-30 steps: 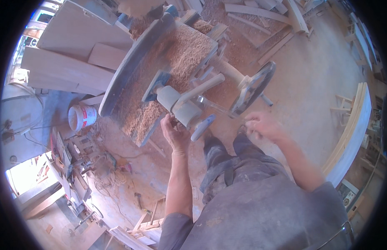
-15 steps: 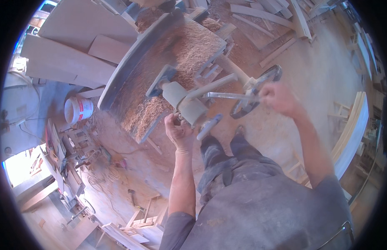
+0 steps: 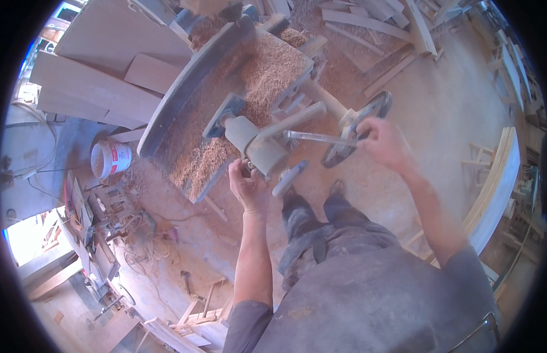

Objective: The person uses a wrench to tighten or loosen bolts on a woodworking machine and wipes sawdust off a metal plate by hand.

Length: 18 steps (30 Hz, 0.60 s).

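At the near end of the woodworking machine point(image 3: 244, 100), the left hand point(image 3: 248, 187) is raised beneath the grey cylindrical housing point(image 3: 255, 144), its fingers curled against the underside of that housing; what they grip there cannot be made out. To the right, the right hand point(image 3: 386, 141) is closed around the end of a slim metal lever point(image 3: 320, 138) that runs roughly level from the housing toward the handwheel point(image 3: 356, 129). The handwheel stands on edge at the end of a pale shaft, just behind the right hand. Sawdust point(image 3: 250, 100) covers the machine bed in a thick layer and spills onto the floor below it. A short grey handle point(image 3: 289, 177) projects downward from the housing, between the left hand and the person's legs. A white bucket point(image 3: 110, 159) stands on the floor to the left of the machine, well apart from both hands.
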Each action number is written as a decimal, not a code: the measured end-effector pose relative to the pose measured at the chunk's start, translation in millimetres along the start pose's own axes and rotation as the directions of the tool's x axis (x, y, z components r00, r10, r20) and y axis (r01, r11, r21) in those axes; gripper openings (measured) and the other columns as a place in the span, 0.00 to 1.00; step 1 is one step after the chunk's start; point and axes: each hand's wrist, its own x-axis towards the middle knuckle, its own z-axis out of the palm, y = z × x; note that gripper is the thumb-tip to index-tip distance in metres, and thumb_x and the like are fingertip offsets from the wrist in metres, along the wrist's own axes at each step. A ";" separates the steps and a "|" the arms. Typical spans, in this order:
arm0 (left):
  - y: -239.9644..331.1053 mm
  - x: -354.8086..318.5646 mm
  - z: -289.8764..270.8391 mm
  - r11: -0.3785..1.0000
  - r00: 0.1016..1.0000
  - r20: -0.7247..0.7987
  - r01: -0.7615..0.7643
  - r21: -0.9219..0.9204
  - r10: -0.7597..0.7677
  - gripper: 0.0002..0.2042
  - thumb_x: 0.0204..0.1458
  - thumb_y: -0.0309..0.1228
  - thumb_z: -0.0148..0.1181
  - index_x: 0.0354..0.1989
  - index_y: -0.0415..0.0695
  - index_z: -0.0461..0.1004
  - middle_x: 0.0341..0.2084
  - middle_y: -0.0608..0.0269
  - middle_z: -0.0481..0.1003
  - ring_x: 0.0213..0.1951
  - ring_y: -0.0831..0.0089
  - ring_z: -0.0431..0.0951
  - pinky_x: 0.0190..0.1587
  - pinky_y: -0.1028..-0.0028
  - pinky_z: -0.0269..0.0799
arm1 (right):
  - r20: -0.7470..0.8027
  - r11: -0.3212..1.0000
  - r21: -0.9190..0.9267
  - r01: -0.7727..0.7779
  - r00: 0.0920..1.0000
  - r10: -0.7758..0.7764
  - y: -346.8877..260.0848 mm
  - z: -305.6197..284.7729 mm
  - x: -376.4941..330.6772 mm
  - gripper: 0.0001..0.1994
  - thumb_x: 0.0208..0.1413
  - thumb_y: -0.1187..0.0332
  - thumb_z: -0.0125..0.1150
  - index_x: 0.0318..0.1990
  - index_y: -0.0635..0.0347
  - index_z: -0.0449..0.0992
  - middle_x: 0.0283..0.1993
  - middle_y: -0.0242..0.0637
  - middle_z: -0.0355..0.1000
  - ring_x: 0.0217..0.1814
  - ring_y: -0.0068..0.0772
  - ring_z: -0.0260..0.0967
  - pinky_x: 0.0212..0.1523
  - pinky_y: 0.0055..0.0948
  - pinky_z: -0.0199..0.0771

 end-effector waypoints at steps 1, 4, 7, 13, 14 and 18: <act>0.9 1.2 0.9 1.000 1.000 0.004 0.014 -0.024 -0.014 0.19 0.53 0.23 0.63 0.52 0.42 0.65 0.33 0.65 0.74 0.29 0.80 0.69 0.35 0.76 0.68 | 0.041 0.999 -0.043 -0.006 0.999 0.008 -2.4 -9.0 14.8 0.11 0.43 0.67 0.68 0.35 0.60 0.82 0.25 0.41 0.75 0.29 0.32 0.75 0.34 0.34 0.73; -9.1 -2.5 2.4 0.990 1.000 -0.008 0.015 -0.138 -0.016 0.19 0.55 0.25 0.63 0.53 0.42 0.64 0.35 0.65 0.74 0.31 0.80 0.71 0.37 0.76 0.68 | 0.013 0.973 -0.204 0.106 0.994 -0.105 -34.3 -31.1 48.6 0.10 0.42 0.66 0.67 0.32 0.60 0.82 0.28 0.43 0.77 0.32 0.37 0.77 0.36 0.37 0.74; -4.0 -5.0 3.4 0.994 0.998 -0.007 0.068 -0.081 -0.068 0.20 0.56 0.28 0.63 0.54 0.42 0.63 0.37 0.64 0.74 0.34 0.79 0.73 0.39 0.77 0.69 | 0.033 0.937 -0.264 0.227 0.973 -0.226 -38.1 -38.0 89.0 0.09 0.43 0.66 0.66 0.32 0.60 0.82 0.31 0.44 0.78 0.34 0.41 0.77 0.38 0.37 0.74; -7.7 -4.6 5.9 0.981 0.991 0.013 0.135 -0.138 -0.134 0.18 0.57 0.28 0.62 0.53 0.41 0.64 0.37 0.62 0.75 0.38 0.76 0.76 0.44 0.76 0.72 | 0.387 0.598 -0.634 0.491 0.870 -0.305 -50.0 -20.3 108.5 0.07 0.44 0.67 0.66 0.31 0.58 0.83 0.35 0.44 0.77 0.46 0.44 0.75 0.45 0.41 0.73; -5.2 -3.5 6.3 0.987 0.994 -0.007 0.110 -0.118 -0.111 0.16 0.55 0.26 0.61 0.50 0.41 0.65 0.35 0.61 0.74 0.35 0.74 0.76 0.40 0.74 0.72 | 0.358 0.558 -0.646 0.522 0.852 -0.382 -41.7 -14.0 105.2 0.04 0.41 0.68 0.66 0.26 0.56 0.80 0.31 0.41 0.75 0.45 0.45 0.74 0.44 0.43 0.72; -2.7 0.0 9.6 0.993 0.996 -0.069 0.052 -0.109 -0.060 0.14 0.50 0.21 0.57 0.45 0.40 0.67 0.32 0.58 0.72 0.28 0.66 0.75 0.34 0.69 0.72 | 0.117 0.565 -0.648 0.511 0.799 -0.590 -34.3 -15.3 95.2 0.03 0.35 0.68 0.61 0.19 0.54 0.75 0.27 0.38 0.74 0.37 0.46 0.74 0.41 0.44 0.74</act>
